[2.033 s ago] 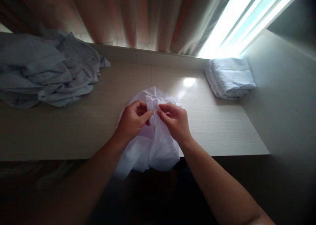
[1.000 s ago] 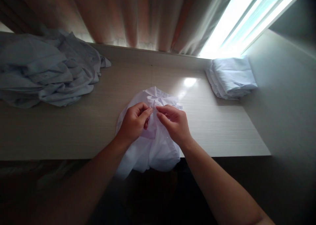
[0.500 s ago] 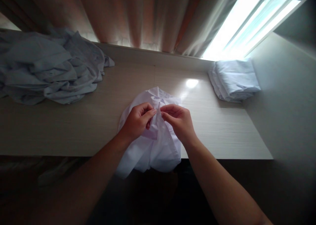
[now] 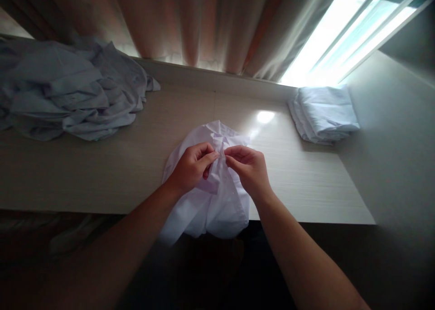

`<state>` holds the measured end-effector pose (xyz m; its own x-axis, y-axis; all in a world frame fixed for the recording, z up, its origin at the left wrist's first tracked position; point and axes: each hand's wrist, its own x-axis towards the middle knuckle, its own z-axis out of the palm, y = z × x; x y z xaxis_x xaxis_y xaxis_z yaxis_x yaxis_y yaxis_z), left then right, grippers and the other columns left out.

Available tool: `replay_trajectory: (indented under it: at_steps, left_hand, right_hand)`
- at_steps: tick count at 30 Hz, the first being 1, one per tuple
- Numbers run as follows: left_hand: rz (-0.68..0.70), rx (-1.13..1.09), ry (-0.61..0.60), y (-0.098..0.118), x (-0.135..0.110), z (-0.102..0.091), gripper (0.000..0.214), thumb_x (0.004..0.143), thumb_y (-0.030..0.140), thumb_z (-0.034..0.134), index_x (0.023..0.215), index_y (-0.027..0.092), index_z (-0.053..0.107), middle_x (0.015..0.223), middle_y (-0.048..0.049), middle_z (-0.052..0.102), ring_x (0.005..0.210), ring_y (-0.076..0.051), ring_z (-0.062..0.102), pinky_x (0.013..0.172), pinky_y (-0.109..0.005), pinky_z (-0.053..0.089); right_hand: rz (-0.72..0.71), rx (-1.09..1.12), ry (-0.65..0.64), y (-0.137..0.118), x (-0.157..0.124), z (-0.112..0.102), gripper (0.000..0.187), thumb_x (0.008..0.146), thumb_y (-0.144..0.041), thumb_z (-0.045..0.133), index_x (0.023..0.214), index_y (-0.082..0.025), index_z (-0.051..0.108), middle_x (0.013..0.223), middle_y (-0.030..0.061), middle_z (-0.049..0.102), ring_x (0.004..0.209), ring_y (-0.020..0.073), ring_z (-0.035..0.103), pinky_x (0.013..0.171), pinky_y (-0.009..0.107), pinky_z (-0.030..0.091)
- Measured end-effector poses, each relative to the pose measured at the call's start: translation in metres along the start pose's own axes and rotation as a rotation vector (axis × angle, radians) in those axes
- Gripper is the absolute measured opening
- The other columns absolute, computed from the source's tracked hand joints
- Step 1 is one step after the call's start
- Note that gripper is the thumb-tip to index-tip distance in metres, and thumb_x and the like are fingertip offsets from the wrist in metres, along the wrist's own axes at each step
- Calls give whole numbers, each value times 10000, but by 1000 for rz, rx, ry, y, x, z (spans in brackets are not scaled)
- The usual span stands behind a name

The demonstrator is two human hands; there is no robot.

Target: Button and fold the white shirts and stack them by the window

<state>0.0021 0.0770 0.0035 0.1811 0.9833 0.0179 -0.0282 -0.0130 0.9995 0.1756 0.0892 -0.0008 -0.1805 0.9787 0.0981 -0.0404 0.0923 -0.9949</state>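
A white shirt (image 4: 217, 205) lies bunched on the light wooden table (image 4: 102, 174), its lower part hanging over the front edge. My left hand (image 4: 192, 167) pinches the shirt's front fabric near the collar, fingers closed. My right hand (image 4: 249, 167) pinches the facing edge of the same fabric, fingertips almost touching those of the left. What lies between the fingertips is too small to make out.
A heap of crumpled pale blue-grey garments (image 4: 68, 92) covers the table's far left. A stack of folded white cloth (image 4: 322, 115) sits at the far right by a grey wall (image 4: 390, 142). Curtains (image 4: 190, 24) and a bright window (image 4: 343, 33) stand behind.
Both hands stay pinched on the shirt front and have shifted slightly up and right along it, fingertips closer together. The camera view drifted a little.
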Motion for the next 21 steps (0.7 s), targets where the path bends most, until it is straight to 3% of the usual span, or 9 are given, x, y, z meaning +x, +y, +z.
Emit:
replay_trajectory:
  at_steps: [21]
  left_hand:
    - [11,4,-21,2,-1,3,277,913,323,598,698,178,500,528,54,478,447,-74,466,447,-196,360]
  right_hand:
    - [-7,-52,2,0,1,-4,87,740,-233,788,827,-230,782,787,5,758,724,141,695,723,299,571]
